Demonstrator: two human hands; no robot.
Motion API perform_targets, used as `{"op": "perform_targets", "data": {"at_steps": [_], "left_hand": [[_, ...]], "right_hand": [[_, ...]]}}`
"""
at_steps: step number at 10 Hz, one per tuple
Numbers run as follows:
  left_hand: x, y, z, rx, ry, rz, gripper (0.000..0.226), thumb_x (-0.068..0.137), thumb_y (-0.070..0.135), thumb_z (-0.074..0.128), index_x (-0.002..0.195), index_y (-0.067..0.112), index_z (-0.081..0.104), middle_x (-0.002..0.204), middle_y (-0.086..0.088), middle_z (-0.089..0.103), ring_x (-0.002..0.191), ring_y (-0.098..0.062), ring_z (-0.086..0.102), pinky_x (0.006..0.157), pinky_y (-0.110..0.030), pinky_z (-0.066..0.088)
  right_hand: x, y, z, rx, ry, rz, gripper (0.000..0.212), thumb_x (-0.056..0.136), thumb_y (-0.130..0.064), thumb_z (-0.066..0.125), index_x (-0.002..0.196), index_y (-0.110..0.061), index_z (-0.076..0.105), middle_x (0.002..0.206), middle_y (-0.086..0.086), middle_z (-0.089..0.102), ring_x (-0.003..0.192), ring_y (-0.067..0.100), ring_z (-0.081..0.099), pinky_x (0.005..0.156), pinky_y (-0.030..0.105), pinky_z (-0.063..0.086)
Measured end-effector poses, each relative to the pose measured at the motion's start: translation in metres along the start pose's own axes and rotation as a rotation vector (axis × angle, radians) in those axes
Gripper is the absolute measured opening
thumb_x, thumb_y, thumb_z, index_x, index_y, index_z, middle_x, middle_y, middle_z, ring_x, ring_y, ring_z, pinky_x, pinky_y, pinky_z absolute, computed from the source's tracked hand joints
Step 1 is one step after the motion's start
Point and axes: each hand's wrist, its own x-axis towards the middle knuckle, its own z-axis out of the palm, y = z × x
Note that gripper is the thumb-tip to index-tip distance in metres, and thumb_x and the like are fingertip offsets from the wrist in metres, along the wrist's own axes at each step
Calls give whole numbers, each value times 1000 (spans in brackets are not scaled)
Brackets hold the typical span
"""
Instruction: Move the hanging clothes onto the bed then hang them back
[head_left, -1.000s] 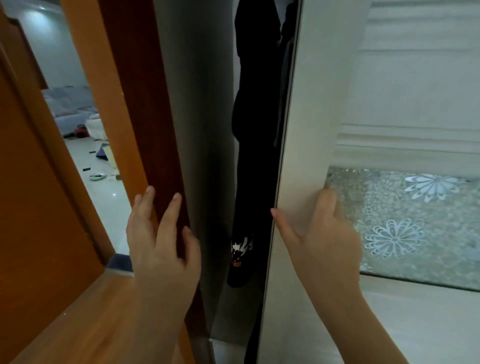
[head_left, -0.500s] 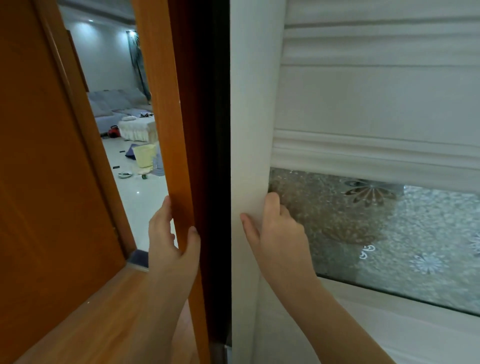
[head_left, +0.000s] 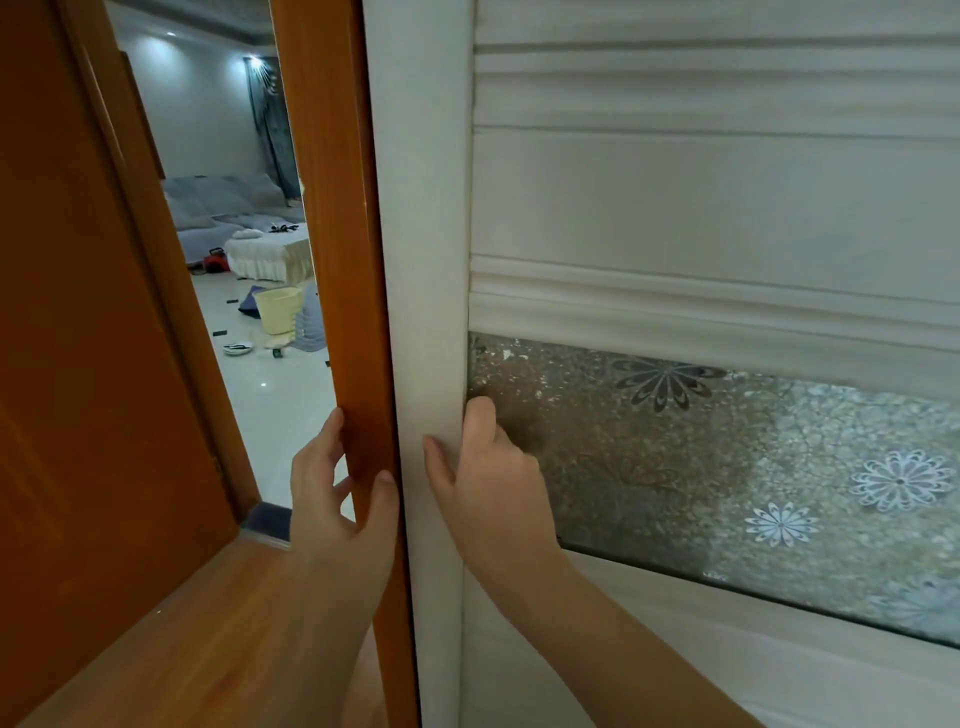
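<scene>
The white sliding wardrobe door (head_left: 421, 218) stands flush against the orange wooden post (head_left: 332, 208), with no gap left. The dark hanging clothes are hidden behind it. My right hand (head_left: 488, 483) grips the door's left stile, thumb on its front and fingers hooked over its inner edge beside the frosted flower-pattern glass (head_left: 727, 467). My left hand (head_left: 337, 499) holds the orange post, thumb on its front face and fingers wrapped behind it.
An orange room door (head_left: 78, 338) stands open at the left. Through the doorway lie a tiled floor with a yellow bin (head_left: 278, 309), scattered small items and a grey sofa (head_left: 223, 208). Wood flooring (head_left: 182, 649) runs beneath my arms.
The wardrobe door slid left and closed the gap, hiding the dark clothes. My left hand moved from the wardrobe's side panel to the orange post.
</scene>
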Motion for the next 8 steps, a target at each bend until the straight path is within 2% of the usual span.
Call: {"op": "perform_targets", "data": {"at_steps": [1, 2, 3, 4, 5, 6, 7, 8], "left_hand": [[-1, -2, 0, 19, 1, 11, 60, 85, 3, 58, 136, 20, 33, 125, 15, 33, 118, -4, 34, 98, -29, 36], [-1, -4, 1, 41, 18, 36, 65, 78, 21, 61, 136, 19, 33, 125, 15, 34, 117, -5, 36, 96, -29, 38], [-1, -4, 2, 52, 26, 43, 69, 70, 29, 52, 136, 19, 33, 125, 14, 34, 118, -6, 37, 95, -28, 38], [-2, -4, 4, 35, 47, 33, 70, 71, 28, 52, 137, 18, 33, 125, 13, 35, 119, -6, 36, 96, -28, 36], [-3, -3, 3, 39, 52, 47, 63, 79, 21, 58, 137, 18, 33, 127, 14, 35, 120, -5, 35, 95, -24, 35], [1, -8, -2, 77, 20, 46, 57, 87, 7, 56, 138, 18, 33, 128, 16, 34, 120, -4, 35, 97, -27, 34], [-1, -18, -11, -14, -99, 1, 54, 87, 8, 55, 134, 27, 38, 136, 15, 40, 124, -4, 39, 102, -33, 35], [-6, -41, -21, -77, -123, -125, 54, 85, 10, 57, 122, 47, 44, 134, 12, 45, 126, -8, 42, 106, -42, 35]], "right_hand": [[-1, -1, 2, 4, 13, -3, 57, 58, -35, 84, 79, -15, 35, 43, -4, 51, 26, 7, 48, 30, 12, 26], [-2, 0, 1, 11, 20, -21, 56, 60, -33, 83, 79, -15, 34, 43, -3, 51, 26, 7, 47, 31, 12, 25], [-3, 0, 2, 22, 0, -31, 52, 63, -33, 81, 81, -15, 36, 43, -4, 51, 26, 6, 47, 30, 11, 26], [-7, 3, 2, 123, -95, -5, 33, 77, -33, 65, 84, -16, 37, 46, -5, 53, 28, 5, 48, 32, 6, 23], [-12, 13, -6, 291, -260, 34, 18, 83, -34, 45, 91, -18, 40, 59, -5, 58, 42, 4, 55, 43, -3, 21], [-23, 27, -27, 472, -582, 88, 20, 91, -31, 47, 106, -18, 47, 93, -1, 62, 80, 10, 63, 68, 18, 51], [-43, 50, -46, 478, -619, 110, 27, 82, -48, 39, 96, -28, 49, 94, -8, 60, 89, 8, 58, 78, 22, 46], [-53, 82, -72, 524, -661, 263, 21, 70, -54, 40, 89, -46, 45, 94, -14, 62, 90, -1, 60, 78, 11, 45]]}}
